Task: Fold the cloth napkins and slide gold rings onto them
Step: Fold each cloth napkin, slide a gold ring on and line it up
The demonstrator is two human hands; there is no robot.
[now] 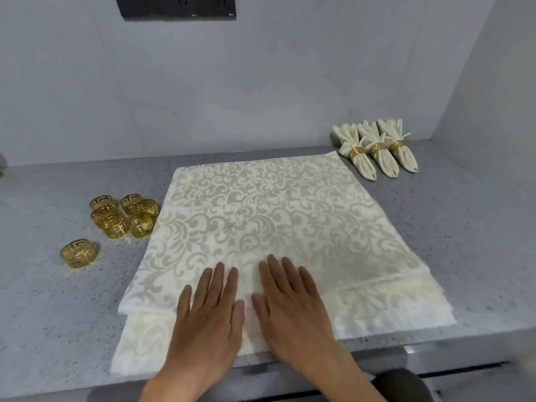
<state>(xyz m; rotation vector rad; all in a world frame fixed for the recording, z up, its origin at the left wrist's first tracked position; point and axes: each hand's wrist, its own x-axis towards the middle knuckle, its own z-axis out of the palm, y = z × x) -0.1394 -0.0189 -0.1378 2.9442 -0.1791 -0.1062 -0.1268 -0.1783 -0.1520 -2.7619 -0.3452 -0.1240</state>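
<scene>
Top napkin [269, 216]: cream cloth with a pale beige scrolling leaf pattern, spread flat and square in the middle of the worktop [464, 242]; its near edge is pinked in fine zigzags.
Napkins beneath: at least one more cream napkin [145, 340] of the same pattern lies under the top one, its near edge showing past it toward the person and reaching the worktop's front edge; a further layer edge shows at the right near corner.
Left hand [207, 317]: palm down on the near part of the stack, fingers [216, 281] straight and slightly spread, pressing flat, grasping nothing.
Right hand [293, 309]: palm down just beside the left, fingers straight and flat on the cloth, grasping nothing; the two thumbs nearly meet.
Loose rings [124, 216]: a cluster of gold openwork rings with a key-fret pattern, on the worktop just left of the napkin's edge.
Single ring [79, 253]: one more gold ring, apart from the cluster, nearer and further left.
Finished napkins [377, 150]: three cream napkins, each gathered through a gold ring, lying side by side at the far right of the worktop near the wall.
</scene>
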